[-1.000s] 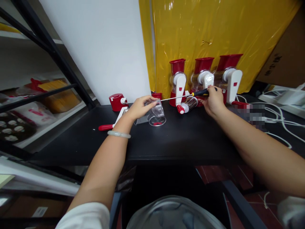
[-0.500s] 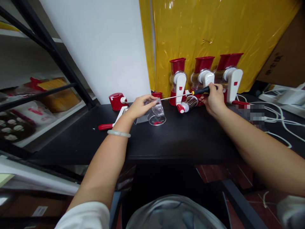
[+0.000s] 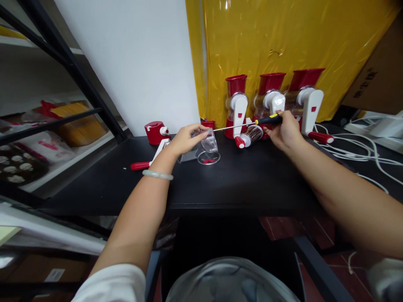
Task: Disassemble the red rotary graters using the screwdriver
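My left hand [image 3: 185, 139] is closed on a clear plastic housing [image 3: 209, 149] lying on the black table [image 3: 239, 180], its round mouth facing me with a small red part inside. My right hand [image 3: 285, 132] grips a screwdriver [image 3: 248, 123] with a black and yellow handle. Its thin shaft points left and its tip touches the top of the clear housing by my left fingers. A metal grater drum with a red cap [image 3: 248, 137] lies just below the shaft.
Three red and white rotary graters [image 3: 273, 98] stand against yellow plastic sheeting at the back. A red base [image 3: 155, 131] and a white crank with a red handle [image 3: 147, 161] lie to the left. White cables [image 3: 362, 147] spread at the right. Shelving stands at left.
The screwdriver and my right hand have shifted slightly up and right. My left hand has kept its hold on the clear housing.
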A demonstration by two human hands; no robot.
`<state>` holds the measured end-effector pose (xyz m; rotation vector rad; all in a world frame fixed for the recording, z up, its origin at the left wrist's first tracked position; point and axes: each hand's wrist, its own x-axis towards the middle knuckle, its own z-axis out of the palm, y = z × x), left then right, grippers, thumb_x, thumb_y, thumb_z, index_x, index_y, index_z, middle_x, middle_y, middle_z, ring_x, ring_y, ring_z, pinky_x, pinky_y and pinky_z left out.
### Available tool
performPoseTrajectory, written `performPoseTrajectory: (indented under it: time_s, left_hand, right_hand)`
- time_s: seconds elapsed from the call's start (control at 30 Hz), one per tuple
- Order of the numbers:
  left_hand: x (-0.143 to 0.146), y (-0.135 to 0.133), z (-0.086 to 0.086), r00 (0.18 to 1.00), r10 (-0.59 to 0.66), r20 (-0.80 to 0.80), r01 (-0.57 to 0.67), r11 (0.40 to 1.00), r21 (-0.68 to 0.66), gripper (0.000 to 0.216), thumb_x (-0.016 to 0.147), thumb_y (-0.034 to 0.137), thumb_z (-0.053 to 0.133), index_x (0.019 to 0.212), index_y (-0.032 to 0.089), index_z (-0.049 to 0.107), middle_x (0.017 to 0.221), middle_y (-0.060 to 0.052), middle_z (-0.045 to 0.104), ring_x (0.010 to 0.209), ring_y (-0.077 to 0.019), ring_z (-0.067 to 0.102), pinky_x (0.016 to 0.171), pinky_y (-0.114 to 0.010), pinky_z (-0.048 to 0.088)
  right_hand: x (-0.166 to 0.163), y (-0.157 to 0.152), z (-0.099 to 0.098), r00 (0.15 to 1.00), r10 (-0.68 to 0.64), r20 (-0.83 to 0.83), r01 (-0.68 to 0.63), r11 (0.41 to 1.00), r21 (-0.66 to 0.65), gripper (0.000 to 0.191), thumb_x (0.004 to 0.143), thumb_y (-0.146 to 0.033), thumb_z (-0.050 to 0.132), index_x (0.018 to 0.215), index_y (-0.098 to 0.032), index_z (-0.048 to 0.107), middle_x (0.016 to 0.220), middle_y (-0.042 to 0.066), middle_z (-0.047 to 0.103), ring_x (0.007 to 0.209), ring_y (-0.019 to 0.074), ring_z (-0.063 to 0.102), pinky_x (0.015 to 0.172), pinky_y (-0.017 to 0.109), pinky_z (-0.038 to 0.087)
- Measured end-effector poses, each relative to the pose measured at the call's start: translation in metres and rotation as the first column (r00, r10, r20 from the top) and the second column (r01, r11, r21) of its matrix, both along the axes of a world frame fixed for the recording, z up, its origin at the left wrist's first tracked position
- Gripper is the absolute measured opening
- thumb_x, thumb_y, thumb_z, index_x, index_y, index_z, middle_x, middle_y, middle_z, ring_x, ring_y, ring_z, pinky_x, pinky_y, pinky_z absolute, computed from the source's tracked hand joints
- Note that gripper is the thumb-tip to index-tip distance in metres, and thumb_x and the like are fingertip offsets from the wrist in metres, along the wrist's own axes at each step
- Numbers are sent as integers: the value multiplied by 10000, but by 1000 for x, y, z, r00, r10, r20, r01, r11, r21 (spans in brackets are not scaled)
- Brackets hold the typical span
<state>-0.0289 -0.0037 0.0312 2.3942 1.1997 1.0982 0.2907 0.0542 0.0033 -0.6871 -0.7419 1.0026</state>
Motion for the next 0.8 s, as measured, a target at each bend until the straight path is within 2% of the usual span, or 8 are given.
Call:
performPoseTrajectory:
  time_s: [0.1,0.33,0.53,0.6,0.8]
  left_hand:
    - [0,0,0,1000,-5,0,5,1000,-3,292,879,408,597,1052,196,699,1118,-82,726,1005,-209,648,934,-373,467]
    - [0,-1,0,1000,-3,2,3,1000,-9,299,875,411,600,1059,196,698,1131,-82,724,1018,-216,645,947,-382,464]
    - [0,0,0,1000,-5,1,5,1000,-6,295,878,404,596,1064,200,699,1125,-80,722,1024,-209,645,950,-365,461]
    - [0,0,0,1000,-3,7,3,1000,-6,293,875,403,602,1056,195,701,1110,-83,725,1011,-213,646,943,-370,462]
    - [-1,0,0,1000,-2,0,2,1000,0,298,879,408,597,1059,193,699,1105,-82,726,995,-215,648,927,-386,470]
  right_hand:
    - [0,0,0,1000,-15,9,15,1000,13,138,776,-298,586,830,-269,463,811,-12,518,699,149,598,509,289,535]
    - [-1,-7,3,1000,-4,-29,4,1000,18,140,749,-230,582,817,-246,461,822,-28,515,714,116,572,538,248,517]
    - [-2,-5,1,990,-111,89,108,993,38,344,800,-559,605,824,-275,413,816,-31,537,694,148,610,513,284,526]
    - [-3,-4,1,984,-135,118,131,991,37,366,801,-592,603,837,-278,418,781,-41,533,630,139,598,509,288,517]
    - [-4,-8,8,982,-148,117,155,987,-50,111,895,-314,496,827,-258,427,669,-64,500,445,96,465,467,269,468]
